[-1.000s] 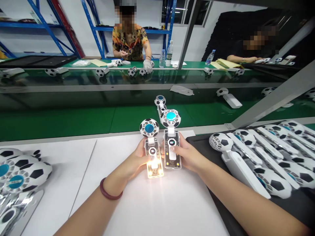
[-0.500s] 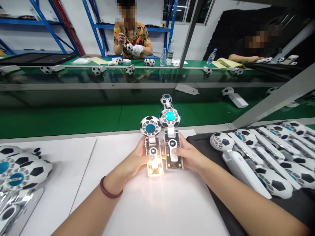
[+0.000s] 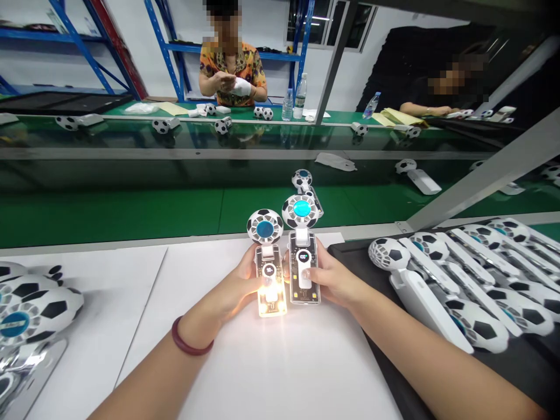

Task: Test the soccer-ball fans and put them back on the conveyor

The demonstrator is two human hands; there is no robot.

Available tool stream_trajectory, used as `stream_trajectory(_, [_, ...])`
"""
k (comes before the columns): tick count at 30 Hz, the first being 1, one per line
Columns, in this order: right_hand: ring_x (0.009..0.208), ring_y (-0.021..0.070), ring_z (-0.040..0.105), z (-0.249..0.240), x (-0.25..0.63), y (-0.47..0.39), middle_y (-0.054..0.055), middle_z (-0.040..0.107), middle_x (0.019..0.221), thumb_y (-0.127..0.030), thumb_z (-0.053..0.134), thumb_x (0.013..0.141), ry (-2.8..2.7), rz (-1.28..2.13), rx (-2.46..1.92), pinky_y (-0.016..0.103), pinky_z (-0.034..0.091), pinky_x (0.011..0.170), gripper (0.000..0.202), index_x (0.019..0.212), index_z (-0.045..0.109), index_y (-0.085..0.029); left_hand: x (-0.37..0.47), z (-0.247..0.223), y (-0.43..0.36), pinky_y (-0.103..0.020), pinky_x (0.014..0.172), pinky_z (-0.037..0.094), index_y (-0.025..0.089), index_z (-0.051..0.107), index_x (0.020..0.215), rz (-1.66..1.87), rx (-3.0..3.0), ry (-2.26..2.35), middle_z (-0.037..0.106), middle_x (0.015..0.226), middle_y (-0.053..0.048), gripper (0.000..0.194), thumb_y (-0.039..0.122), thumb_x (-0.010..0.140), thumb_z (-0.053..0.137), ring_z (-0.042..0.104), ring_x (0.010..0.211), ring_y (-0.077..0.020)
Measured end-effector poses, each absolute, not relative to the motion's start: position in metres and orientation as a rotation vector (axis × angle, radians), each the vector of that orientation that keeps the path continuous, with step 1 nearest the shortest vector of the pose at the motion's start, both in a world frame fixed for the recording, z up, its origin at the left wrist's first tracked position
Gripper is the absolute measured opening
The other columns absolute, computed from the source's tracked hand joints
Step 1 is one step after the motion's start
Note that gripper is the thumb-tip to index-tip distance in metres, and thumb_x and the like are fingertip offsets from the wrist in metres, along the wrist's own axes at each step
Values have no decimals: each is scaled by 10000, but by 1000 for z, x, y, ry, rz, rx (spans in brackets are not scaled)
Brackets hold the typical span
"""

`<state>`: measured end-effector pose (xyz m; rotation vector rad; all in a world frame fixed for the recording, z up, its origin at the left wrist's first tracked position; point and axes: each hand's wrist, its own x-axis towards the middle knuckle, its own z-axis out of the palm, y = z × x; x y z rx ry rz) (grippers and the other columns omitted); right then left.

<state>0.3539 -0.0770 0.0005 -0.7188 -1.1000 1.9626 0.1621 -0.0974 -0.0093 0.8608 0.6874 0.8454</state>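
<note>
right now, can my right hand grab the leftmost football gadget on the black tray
Probably not while full: the right hand is holding the clear gadget reading 100. Otherwise the way to the leftmost gadget on the black tray looks open.

Glossy, clear plastic fan handles (image 3: 305,274)

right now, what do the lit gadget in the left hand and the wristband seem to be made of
Lit gadget, in the left hand: probably clear, glossy plastic, since inner circuitry shows through. Its ball head: likely rigid black-and-white plastic, with thin ribs. Wristband: smooth, dark red, slightly shiny; rubber or polished stone, can't tell.
</note>
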Motion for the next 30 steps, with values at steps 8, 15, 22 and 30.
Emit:
stream_trajectory(8, [758,185,610,1,357,-75,-5,586,843,-180,680,642,-948,2022,-725,331,481,684,548,1084,366,-262,161,-11,-97,-505,888,410,296,296,1310,838,814,710,514,1225,-106,697,195,727,663,518,1085,-313])
stream_trajectory(15, [772,189,629,-2,358,-73,0,607,907,-161,663,649,-914,1971,-727,375,502,728,426,990,423,-245,162,-10,-97,-482,895,410,279,322,1291,819,816,706,508,1221,-105,673,194,720,669,505,1091,-302])
stream_trajectory(22, [776,184,624,2,357,-73,7,623,859,-185,671,645,-877,1981,-768,372,497,759,384,963,460,-230,161,-12,-96,-482,891,406,299,315,1299,820,835,680,534,1182,-96,667,202,736,660,528,1061,-290])
stream_trajectory(30, [769,191,625,3,355,-74,4,618,864,-188,695,627,-878,1947,-832,367,503,729,416,959,448,-238,157,-15,-94,-464,900,404,282,327,1287,805,821,626,528,1193,-97,644,165,741,648,519,1077,-285])
